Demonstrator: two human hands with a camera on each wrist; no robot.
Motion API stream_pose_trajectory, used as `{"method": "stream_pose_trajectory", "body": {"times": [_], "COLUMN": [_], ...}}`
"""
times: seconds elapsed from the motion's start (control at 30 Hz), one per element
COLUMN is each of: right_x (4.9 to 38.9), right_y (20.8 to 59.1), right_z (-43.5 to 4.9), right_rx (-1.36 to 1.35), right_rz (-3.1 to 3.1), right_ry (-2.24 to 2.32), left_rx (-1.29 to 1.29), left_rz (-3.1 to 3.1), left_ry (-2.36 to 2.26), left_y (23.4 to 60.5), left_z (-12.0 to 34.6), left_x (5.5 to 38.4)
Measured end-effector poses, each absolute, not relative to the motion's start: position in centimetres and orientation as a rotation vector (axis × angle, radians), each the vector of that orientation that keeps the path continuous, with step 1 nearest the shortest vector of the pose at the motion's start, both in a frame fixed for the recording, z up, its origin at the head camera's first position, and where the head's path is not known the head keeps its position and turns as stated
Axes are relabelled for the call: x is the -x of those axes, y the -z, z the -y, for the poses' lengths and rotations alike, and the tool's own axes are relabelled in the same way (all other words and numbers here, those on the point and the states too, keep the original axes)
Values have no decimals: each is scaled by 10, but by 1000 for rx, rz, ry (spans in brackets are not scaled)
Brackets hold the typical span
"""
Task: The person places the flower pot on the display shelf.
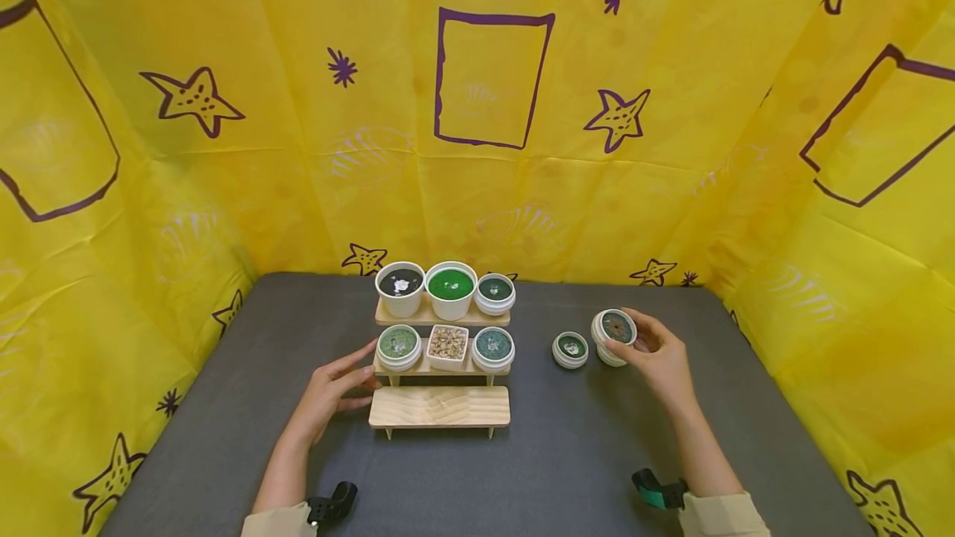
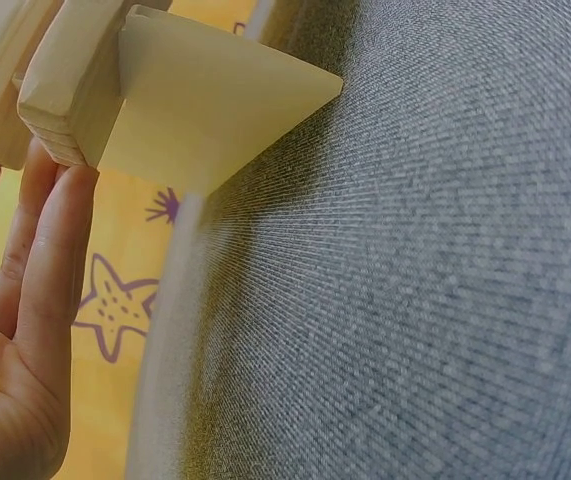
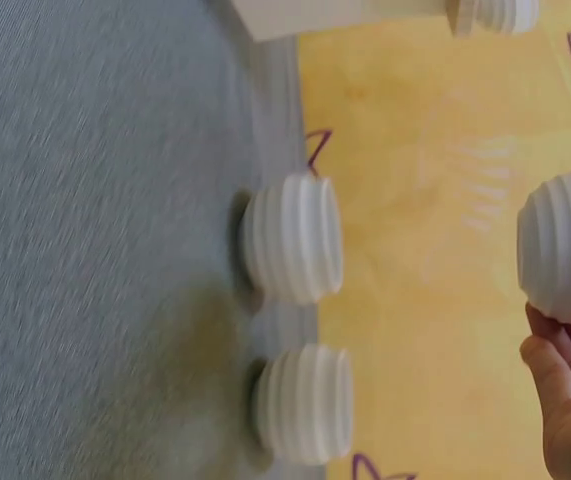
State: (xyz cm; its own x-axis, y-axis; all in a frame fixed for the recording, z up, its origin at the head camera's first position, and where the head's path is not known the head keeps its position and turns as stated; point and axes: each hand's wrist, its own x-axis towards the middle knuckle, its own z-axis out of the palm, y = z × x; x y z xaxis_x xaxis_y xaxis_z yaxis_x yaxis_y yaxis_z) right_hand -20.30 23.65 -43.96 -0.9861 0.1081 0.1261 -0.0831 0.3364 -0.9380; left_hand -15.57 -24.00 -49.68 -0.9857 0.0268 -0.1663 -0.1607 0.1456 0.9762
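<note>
My right hand (image 1: pixel 660 363) grips a small white ribbed pot (image 1: pixel 615 328) with a dark green and brown top, thumb on one side and fingers on the other. In the right wrist view this ribbed pot (image 3: pixel 562 248) is raised off the table. Below it in the head view, partly hidden, stands another white pot (image 1: pixel 612 357); a third, with a glossy green top (image 1: pixel 570 350), sits to the left. My left hand (image 1: pixel 336 392) is at the left end of a three-step wooden stand (image 1: pixel 440 408), its straight fingertips touching the wood in the left wrist view.
The stand's top step carries several white pots with dark and green fillings (image 1: pixel 451 285). On the middle step are two ribbed pots and a square dish of beige bits (image 1: pixel 448 345). Yellow patterned cloth (image 1: pixel 492 205) walls in the grey table (image 1: pixel 567 462) behind and at both sides.
</note>
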Motion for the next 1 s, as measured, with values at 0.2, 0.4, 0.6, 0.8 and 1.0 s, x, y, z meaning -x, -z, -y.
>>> {"method": "stream_pose_trajectory", "body": {"times": [0.2,0.4,0.6,0.8,1.0], "right_x": [198,191,182,176,169], "right_y": [432,424,416,411,410], "right_z": [-220,-206,-189,-171,-151], "right_rx": [-99,-227,-331,-506,-684], "right_rz": [2392,2353,2381,2376,2350], "right_ry": [-1797,-1867,-1828,-1777,-1789], "left_rx": [144,145,139,129,142], "left_rz": [-2262,-2268,-2271,-2258,-2253], "left_ry": [-1957,-1951,-1950,-1965,-1964], "left_y": [497,497,497,497,498], "left_z": [239,239,239,240,240], "left_x": [156,156,156,157,157]}}
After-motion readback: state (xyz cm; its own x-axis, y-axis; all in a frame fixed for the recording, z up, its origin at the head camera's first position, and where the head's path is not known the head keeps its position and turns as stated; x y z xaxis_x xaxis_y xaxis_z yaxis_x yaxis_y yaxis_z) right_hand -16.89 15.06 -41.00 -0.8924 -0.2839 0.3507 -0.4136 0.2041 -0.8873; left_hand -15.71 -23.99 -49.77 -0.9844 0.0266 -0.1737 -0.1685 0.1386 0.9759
